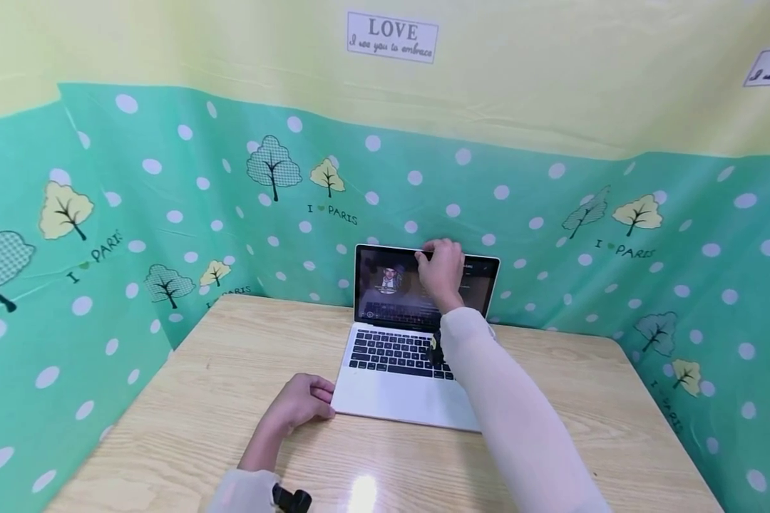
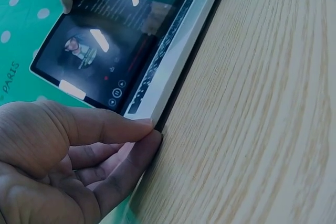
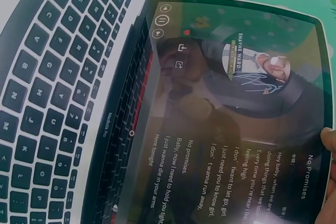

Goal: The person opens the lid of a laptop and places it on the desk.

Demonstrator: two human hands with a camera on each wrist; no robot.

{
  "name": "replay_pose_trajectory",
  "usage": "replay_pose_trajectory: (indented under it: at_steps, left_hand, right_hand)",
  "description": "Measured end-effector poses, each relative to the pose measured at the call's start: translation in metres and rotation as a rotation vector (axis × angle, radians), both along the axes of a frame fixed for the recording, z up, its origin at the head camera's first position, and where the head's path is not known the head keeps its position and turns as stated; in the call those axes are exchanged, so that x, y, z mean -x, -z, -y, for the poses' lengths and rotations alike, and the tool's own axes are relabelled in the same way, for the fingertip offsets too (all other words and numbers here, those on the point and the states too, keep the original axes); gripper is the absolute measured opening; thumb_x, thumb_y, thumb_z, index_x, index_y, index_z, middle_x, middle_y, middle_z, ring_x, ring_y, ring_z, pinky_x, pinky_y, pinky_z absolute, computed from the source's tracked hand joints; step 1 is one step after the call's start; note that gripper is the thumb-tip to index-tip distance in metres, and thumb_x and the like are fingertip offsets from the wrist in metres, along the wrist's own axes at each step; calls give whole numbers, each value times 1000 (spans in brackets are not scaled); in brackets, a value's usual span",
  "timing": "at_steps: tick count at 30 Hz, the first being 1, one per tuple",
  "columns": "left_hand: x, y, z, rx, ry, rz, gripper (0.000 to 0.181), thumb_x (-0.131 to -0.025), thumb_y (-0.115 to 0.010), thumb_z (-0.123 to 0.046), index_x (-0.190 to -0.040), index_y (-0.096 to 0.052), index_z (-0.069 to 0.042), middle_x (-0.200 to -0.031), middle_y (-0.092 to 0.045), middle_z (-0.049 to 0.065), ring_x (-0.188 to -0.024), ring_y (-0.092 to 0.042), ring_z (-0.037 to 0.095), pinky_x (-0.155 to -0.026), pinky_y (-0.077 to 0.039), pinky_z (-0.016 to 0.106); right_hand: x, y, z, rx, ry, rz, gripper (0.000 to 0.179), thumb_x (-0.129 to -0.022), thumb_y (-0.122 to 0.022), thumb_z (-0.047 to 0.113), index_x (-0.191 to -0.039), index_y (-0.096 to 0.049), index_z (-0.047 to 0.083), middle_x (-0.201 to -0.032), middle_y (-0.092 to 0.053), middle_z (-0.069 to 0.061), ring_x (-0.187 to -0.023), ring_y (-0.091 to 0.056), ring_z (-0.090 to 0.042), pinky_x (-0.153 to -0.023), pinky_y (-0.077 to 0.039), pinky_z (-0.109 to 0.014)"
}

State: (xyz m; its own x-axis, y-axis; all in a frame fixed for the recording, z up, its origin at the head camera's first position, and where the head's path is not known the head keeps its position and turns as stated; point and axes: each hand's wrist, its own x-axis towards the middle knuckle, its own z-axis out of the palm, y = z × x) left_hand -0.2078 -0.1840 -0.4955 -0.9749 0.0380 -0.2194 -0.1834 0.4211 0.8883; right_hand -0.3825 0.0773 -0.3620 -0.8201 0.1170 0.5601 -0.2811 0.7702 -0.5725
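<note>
An unfolded silver laptop (image 1: 394, 395) sits on the wooden table, its screen (image 3: 210, 119) lit with a music player and song lyrics. At the front left corner, my left hand (image 1: 298, 402) pinches the base, thumb on top and a finger against the underside, as the left wrist view shows. My right hand (image 1: 443, 269) grips the top edge of the screen, thumb on the front; its other fingers are partly hidden behind the lid. The right forearm crosses over the right part of the keyboard (image 1: 388, 349) and hides it.
The light wooden table (image 1: 231, 363) extends on both sides of the laptop. Close behind the screen hangs a green and yellow curtain (image 1: 417, 178) printed with dots, trees and words, which also runs along the left and right sides.
</note>
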Motion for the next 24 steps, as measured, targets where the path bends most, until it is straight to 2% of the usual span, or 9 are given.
replay_pose_trajectory:
  at_steps: [10,17,24]
  left_hand:
    - [0,-1,-1,8,2,-1,40,-70,-79,16,-106,-69,7,-88,-66,12,-78,-64,20,-69,-59,31]
    - [-1,-3,-3,27,-1,-2,39,-70,-80,16,-107,-69,7,-88,-66,11,-79,-63,21,-70,-58,31]
    - [-1,-4,-5,67,4,-11,40,-70,-81,14,-108,-69,6,-89,-66,10,-80,-62,21,-72,-58,32]
  right_hand:
    - [-6,-2,-5,-58,-22,-21,20,-95,-74,19,-108,-75,3,-109,-69,-12,-104,-54,-31,-103,-41,-45]
    - [-16,-6,-11,-82,-42,-5,22,-97,-72,19,-112,-74,4,-115,-68,-11,-110,-54,-31,-107,-40,-45]
    - [-32,-12,-22,-81,-52,-96,22,-96,-74,18,-110,-75,1,-114,-70,-14,-109,-56,-33,-103,-43,-47]
